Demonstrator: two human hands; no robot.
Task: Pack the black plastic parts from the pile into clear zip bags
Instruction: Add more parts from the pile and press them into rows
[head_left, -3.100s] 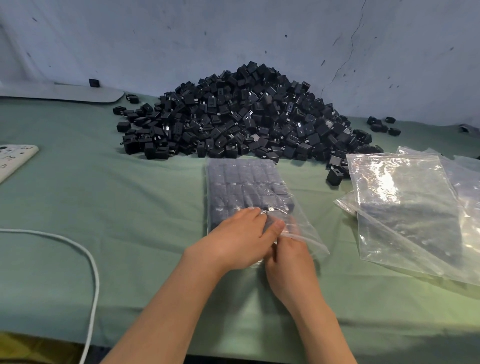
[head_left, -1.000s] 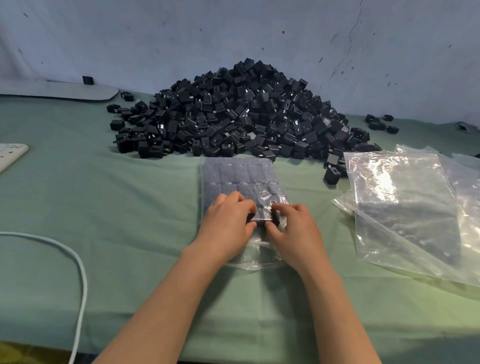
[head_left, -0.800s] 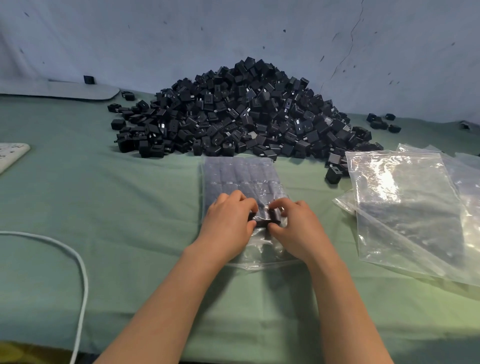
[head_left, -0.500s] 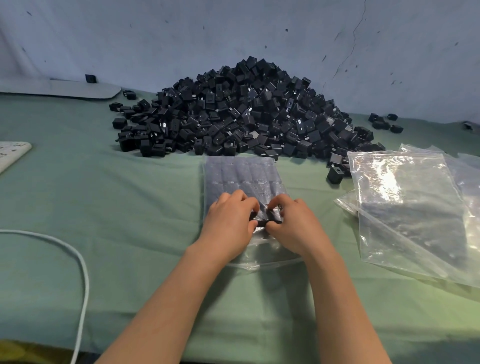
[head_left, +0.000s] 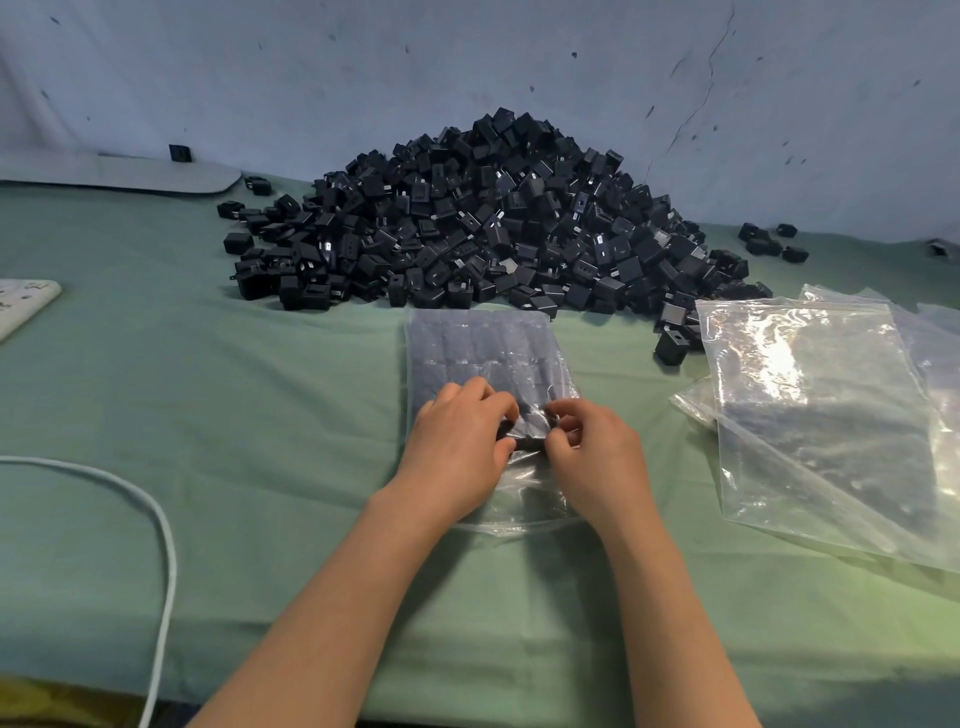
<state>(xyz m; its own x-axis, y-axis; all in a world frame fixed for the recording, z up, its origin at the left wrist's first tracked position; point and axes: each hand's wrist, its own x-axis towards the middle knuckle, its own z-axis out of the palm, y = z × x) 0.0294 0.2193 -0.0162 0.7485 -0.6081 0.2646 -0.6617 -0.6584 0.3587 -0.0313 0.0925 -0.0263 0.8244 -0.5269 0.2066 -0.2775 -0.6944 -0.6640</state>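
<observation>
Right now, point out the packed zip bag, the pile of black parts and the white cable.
packed zip bag (head_left: 483, 348), head view, far end over the packed rows
pile of black parts (head_left: 498, 218), head view, middle of heap
white cable (head_left: 170, 571), head view, its bend

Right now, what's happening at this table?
A person is filling a clear zip bag that lies flat on the green cloth, with rows of black parts inside. The left hand and right hand both pinch the plastic at the nearest row, around a black part. The pile sits behind; spare bags lie to the right.
</observation>
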